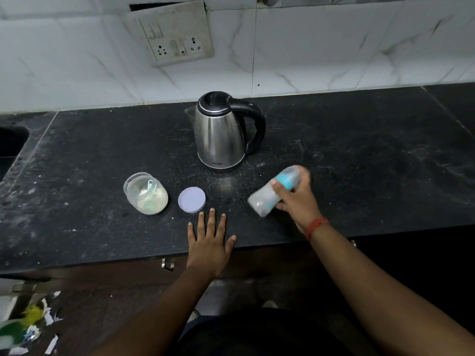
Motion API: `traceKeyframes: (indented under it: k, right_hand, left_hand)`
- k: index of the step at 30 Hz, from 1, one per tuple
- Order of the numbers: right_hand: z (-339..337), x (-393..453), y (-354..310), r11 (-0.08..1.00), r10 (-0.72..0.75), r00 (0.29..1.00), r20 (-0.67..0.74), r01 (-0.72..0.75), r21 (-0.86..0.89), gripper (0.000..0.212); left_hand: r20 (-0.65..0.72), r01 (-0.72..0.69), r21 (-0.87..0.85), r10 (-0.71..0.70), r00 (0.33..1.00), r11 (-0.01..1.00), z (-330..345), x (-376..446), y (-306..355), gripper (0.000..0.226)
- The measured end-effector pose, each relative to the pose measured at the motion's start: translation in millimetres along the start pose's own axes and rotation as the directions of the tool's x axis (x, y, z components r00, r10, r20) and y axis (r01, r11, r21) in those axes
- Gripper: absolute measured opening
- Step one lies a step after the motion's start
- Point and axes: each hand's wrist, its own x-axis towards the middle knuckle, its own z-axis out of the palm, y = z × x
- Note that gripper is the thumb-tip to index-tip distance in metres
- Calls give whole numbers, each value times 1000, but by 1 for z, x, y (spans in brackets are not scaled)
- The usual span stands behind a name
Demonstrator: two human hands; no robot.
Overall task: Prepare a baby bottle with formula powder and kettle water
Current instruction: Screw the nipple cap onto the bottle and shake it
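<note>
My right hand [298, 199] grips a baby bottle [266, 199] with a teal collar, tilted on its side above the counter and blurred by motion. My left hand [209, 237] lies flat on the black counter [359, 155] near its front edge, fingers spread, holding nothing. An open clear jar of pale formula powder [146, 192] with a teal scoop inside stands to the left. Its lilac lid [192, 200] lies flat beside it, just beyond my left fingertips. A steel kettle [221, 132] with a black lid and handle stands behind them, spout pointing left.
A white tiled wall with a socket panel [177, 34] rises behind the counter. A sink [10, 145] is cut into the counter at the far left. Drawer handles [167, 264] show under the front edge. Paper scraps litter the floor at lower left.
</note>
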Motion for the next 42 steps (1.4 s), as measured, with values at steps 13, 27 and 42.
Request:
traceKeyframes:
  k: [13, 27, 42]
  right_hand:
    - [-6, 3, -3, 986, -7, 986, -165, 34, 165, 57]
    - [1, 2, 14, 990, -15, 983, -183, 40, 133, 57]
    - [-9, 8, 7, 992, -44, 987, -156, 62, 112, 50]
  left_hand:
    - [10, 11, -5, -11, 1000, 1000, 0, 1, 2, 76]
    - [12, 16, -5, -16, 1000, 1000, 1, 2, 1, 75]
    - [2, 10, 9, -10, 1000, 1000, 3, 1, 0, 76]
